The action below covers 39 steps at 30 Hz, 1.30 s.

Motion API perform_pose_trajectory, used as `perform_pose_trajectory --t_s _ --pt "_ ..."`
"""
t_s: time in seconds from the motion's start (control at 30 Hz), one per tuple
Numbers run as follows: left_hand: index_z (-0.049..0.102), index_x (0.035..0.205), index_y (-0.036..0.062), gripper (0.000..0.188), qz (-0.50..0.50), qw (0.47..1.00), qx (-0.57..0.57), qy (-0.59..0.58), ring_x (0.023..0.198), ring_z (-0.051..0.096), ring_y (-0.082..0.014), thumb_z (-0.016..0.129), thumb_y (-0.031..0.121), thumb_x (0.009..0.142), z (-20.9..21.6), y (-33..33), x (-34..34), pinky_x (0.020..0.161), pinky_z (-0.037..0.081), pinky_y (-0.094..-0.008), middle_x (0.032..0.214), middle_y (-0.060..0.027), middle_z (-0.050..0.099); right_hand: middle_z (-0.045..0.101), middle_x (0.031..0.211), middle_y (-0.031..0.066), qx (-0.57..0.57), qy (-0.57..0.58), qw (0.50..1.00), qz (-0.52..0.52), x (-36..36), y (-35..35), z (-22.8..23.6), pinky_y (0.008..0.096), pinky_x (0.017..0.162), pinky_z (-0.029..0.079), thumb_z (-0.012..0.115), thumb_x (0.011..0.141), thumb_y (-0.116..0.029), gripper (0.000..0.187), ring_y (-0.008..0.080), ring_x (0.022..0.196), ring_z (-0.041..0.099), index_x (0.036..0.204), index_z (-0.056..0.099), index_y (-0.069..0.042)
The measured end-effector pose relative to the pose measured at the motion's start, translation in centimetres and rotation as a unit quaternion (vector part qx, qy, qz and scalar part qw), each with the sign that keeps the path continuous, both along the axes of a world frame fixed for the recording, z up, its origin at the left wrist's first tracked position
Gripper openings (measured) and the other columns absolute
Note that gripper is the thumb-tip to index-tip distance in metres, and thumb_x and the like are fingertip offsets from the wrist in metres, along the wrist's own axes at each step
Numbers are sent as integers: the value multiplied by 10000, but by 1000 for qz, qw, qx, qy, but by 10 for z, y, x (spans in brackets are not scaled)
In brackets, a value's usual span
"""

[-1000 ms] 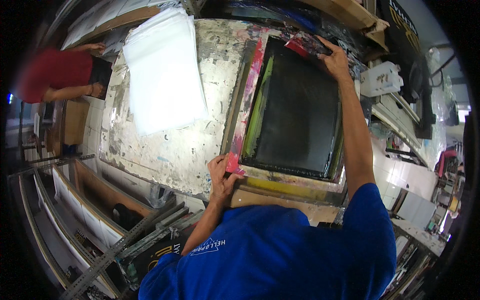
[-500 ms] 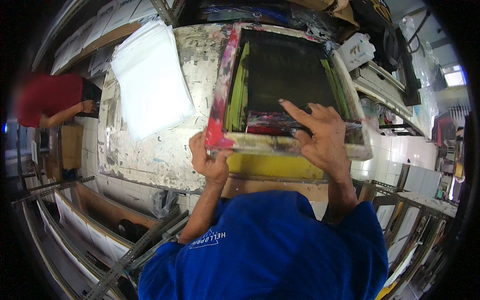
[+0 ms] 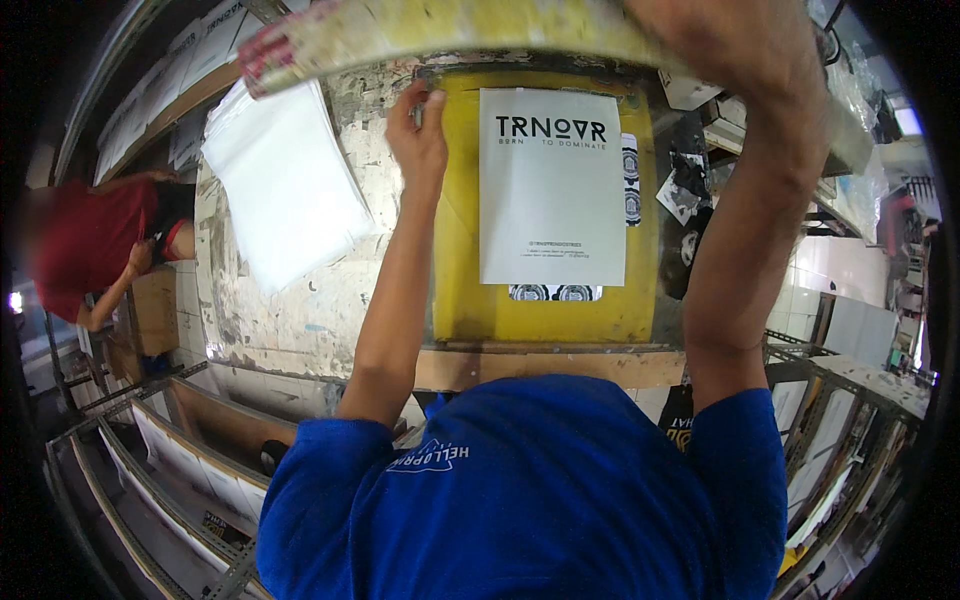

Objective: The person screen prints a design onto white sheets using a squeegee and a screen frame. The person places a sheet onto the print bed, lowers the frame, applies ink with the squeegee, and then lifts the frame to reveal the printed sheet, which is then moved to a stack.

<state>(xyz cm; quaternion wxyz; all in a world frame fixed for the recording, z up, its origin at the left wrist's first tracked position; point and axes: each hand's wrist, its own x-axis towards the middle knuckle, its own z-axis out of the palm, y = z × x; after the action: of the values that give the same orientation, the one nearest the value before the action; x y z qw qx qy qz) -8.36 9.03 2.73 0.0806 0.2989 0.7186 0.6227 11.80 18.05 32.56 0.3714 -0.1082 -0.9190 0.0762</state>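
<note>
Counter (image 3: 310, 325): frame (image 3: 480, 35) raised over its far edge; yellow board (image 3: 457, 300) toward its right edge, printed sheet lying on it; stack (image 3: 285, 200) by its far-left corner. Printed sheet (image 3: 552, 200) flat. Right grip (image 3: 715, 40) at frame, blurred; cannot tell whether clenched. Left grip (image 3: 418, 135) loose, empty. Risk: frame slipping could drop, smearing the print if wet.

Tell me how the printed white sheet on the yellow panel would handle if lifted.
The printed white sheet is probably light and floppy, since it looks thin. Lying flat on the yellow panel, it seems unlikely to roll or tip.
</note>
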Motion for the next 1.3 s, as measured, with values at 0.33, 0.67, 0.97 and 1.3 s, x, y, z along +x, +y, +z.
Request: perform_pose_trajectory --t_s 0.33,0.67,0.97,1.3 --pt "805 1045 247 277 1 913 -238 332 1075 617 -303 806 275 770 -131 77 -28 889 496 -462 1120 -75 681 727 780 170 -62 -141 988 0 -21 27 53 409 712 562 595 849 -219 295 266 711 682 967 763 -7" --pt "748 1001 -1 159 -115 976 -122 141 814 704 -307 748 105 882 -129 84 -44 754 547 -401 909 -183 741 733 812 161 -34 -104 990 -88 -29 44 28 423 752 547 712 618 -351 411 323 829 723 941 812 -116" --pt "679 1020 -98 163 -72 994 -81 21 834 622 -256 652 44 943 -22 25 -27 804 510 -386 948 -169 697 760 899 153 -34 -46 996 -75 -33 53 20 386 833 561 712 643 -360 448 293 885 736 1006 814 -117" --pt "705 1021 -71 144 146 989 -25 -21 820 611 -163 693 32 922 -49 -167 -167 735 515 -305 948 -96 706 757 1032 163 -33 -70 995 -63 -45 63 26 414 913 551 697 698 -411 484 317 1015 714 1093 791 -147"
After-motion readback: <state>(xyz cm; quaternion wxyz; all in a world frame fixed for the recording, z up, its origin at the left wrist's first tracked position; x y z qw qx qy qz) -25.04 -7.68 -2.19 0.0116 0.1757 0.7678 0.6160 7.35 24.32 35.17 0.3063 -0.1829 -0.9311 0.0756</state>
